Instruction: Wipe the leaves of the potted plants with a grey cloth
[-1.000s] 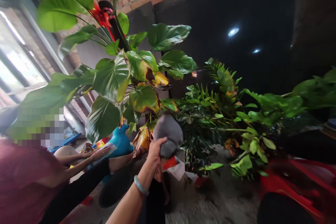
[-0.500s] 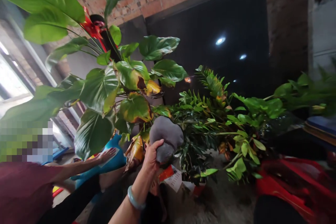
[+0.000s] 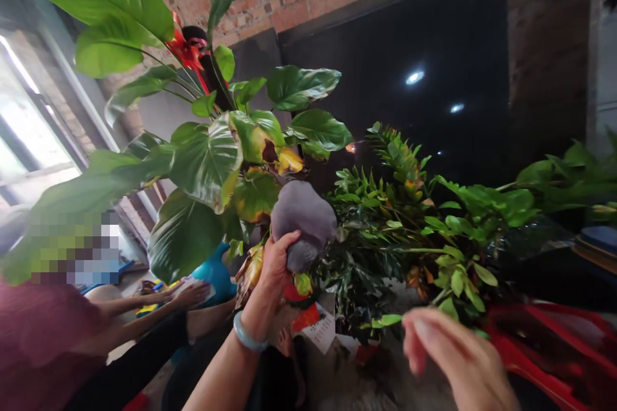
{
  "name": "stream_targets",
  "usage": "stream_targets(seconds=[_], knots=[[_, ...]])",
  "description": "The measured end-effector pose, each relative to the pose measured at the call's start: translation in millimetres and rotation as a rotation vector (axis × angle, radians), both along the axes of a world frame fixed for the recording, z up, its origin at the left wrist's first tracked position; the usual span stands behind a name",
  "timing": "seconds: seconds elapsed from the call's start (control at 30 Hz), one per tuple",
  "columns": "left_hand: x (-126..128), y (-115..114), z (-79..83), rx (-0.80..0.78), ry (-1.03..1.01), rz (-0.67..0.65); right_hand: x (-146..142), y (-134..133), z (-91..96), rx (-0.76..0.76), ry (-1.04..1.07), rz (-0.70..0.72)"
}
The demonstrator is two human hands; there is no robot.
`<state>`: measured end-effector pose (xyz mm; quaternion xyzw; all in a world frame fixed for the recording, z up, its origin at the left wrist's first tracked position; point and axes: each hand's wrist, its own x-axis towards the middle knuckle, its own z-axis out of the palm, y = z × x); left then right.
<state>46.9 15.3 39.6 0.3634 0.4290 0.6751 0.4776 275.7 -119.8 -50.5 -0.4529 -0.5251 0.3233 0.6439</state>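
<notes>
My left hand (image 3: 274, 263), with a pale bangle on the wrist, is raised and closed on a bunched grey cloth (image 3: 303, 215). The cloth presses against the yellowing lower leaves (image 3: 258, 196) of a tall big-leaved plant (image 3: 202, 154) with a red bow (image 3: 186, 51) near its top. My right hand (image 3: 448, 353) is low at the right, blurred, fingers loosely stretched toward the left and holding nothing. It hovers just below the fronds of a bushy small-leaved plant (image 3: 400, 218).
At the left another person in a maroon top (image 3: 43, 347) rests a hand with a white cloth (image 3: 193, 292) on a teal object (image 3: 214, 273). A red plastic chair (image 3: 554, 347) stands at the lower right. A dark glossy panel (image 3: 424, 58) covers the brick wall behind.
My left hand has lifted the grey cloth higher against the leaves. My right hand has come into view at the lower right. The other person's hand has drawn back slightly.
</notes>
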Motion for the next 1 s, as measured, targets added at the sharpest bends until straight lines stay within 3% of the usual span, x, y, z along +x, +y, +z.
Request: stream_targets(seconds=[0.07,0.17,0.2,0.27,0.33,0.47,0.53,0.6,0.73,0.8,0.9,1.0], knots=[[6.9,-2.8,-8.4,-0.031,0.006,-0.011,-1.4,27.7,-5.5,-0.186,0.188,-0.142],[13.4,-20.7,-48.5,-0.320,0.084,-0.151,7.9,59.9,-29.5,-0.452,0.460,-0.374],[12.4,-27.9,-61.3,-0.415,0.123,-0.236,13.9,66.7,-39.5,-0.498,0.490,-0.418],[6.7,-38.4,-73.7,-0.456,0.160,-0.343,27.0,75.7,-58.2,-0.571,0.523,-0.447],[0.5,-39.4,-63.9,-0.395,0.142,-0.358,37.6,81.6,-72.1,-0.624,0.563,-0.420],[6.7,-12.5,-16.3,-0.158,0.028,-0.193,39.6,91.2,-84.6,-0.678,0.644,-0.313],[20.7,2.8,-10.0,-0.068,-0.012,-0.104,34.4,94.7,-85.7,-0.702,0.687,-0.254],[36.6,8.4,-24.0,-0.091,-0.027,-0.108,30.3,96.7,-84.4,-0.710,0.739,-0.202],[52.6,-9.8,-67.9,-0.348,0.090,-0.318,32.2,95.6,-77.4,-0.671,0.849,-0.124],[52.1,-18.8,-68.4,-0.392,0.155,-0.405,35.9,93.0,-74.4,-0.650,0.888,-0.105],[55.9,-13.2,-34.1,-0.240,0.132,-0.428,40.2,88.4,-72.4,-0.645,0.906,-0.093],[76.2,9.4,2.1,-0.032,0.036,-0.296,42.6,84.9,-71.8,-0.661,0.889,-0.075]])
